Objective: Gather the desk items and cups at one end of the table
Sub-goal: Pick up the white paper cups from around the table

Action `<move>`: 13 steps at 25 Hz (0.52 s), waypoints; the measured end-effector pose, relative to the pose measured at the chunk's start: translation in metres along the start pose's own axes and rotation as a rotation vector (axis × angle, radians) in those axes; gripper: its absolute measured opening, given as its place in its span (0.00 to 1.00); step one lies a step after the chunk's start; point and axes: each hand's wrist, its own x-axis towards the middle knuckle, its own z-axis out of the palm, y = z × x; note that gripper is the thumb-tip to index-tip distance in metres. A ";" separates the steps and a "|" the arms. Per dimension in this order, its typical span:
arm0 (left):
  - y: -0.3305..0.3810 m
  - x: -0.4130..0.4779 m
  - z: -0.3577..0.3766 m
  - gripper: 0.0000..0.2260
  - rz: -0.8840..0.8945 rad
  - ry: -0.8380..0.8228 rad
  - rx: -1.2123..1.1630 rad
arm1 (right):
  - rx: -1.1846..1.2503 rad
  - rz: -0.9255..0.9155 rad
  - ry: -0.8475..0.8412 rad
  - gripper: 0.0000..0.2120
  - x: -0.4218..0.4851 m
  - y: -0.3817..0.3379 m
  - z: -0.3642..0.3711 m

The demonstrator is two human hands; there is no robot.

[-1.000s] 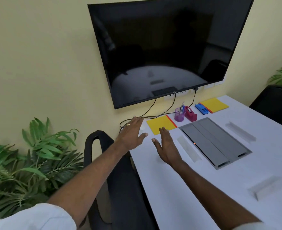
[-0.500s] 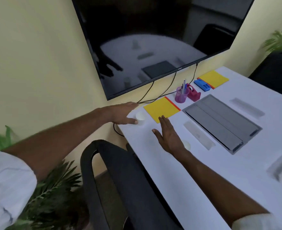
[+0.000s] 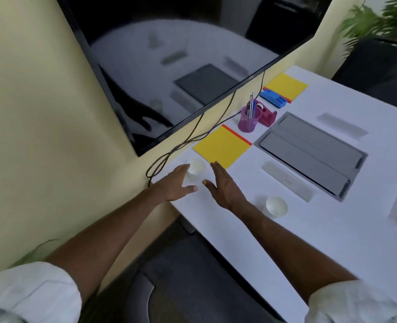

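Observation:
A small white cup (image 3: 196, 167) stands near the wall end of the white table (image 3: 321, 241), just past the fingertips of my left hand (image 3: 174, 185), which is flat and open. My right hand (image 3: 224, 186) is open beside it, fingers pointing at a yellow pad (image 3: 223, 146). A second white cup (image 3: 276, 205) stands right of my right forearm. Along the wall are a purple pen holder (image 3: 249, 118), a magenta tape dispenser (image 3: 267, 115), a blue stapler (image 3: 273, 98) and another yellow pad (image 3: 286, 86).
A grey cable hatch (image 3: 314, 150) is set into the table, with clear name holders (image 3: 288, 180) around it. A large black screen (image 3: 193, 61) hangs on the wall with cables (image 3: 169, 155) trailing down. A black chair (image 3: 193, 287) stands below me.
The view has tilted down and closer to the table. My left hand has drawn back a little from the wall-side cup, and both hands now lie side by side near it.

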 end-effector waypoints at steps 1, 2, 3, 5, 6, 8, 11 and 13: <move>-0.006 0.009 0.006 0.41 -0.017 0.018 -0.028 | 0.007 0.012 -0.017 0.32 0.007 0.003 0.007; -0.012 0.020 0.011 0.41 -0.032 0.032 -0.052 | 0.012 0.022 -0.037 0.32 0.015 0.005 0.014; -0.017 0.029 0.015 0.42 -0.042 0.040 -0.079 | 0.024 0.035 -0.057 0.32 0.021 0.008 0.020; -0.026 0.049 0.022 0.42 -0.062 0.024 -0.150 | 0.067 0.078 -0.080 0.31 0.036 0.014 0.032; -0.030 0.058 0.024 0.42 -0.081 0.013 -0.190 | 0.091 0.104 -0.088 0.31 0.041 0.016 0.037; -0.037 0.074 0.028 0.44 -0.119 0.005 -0.248 | 0.131 0.164 -0.101 0.32 0.052 0.022 0.047; -0.045 0.091 0.032 0.44 -0.113 0.015 -0.303 | 0.178 0.226 -0.092 0.34 0.067 0.030 0.060; -0.047 0.095 0.036 0.40 -0.058 0.031 -0.361 | 0.228 0.255 -0.053 0.35 0.072 0.029 0.066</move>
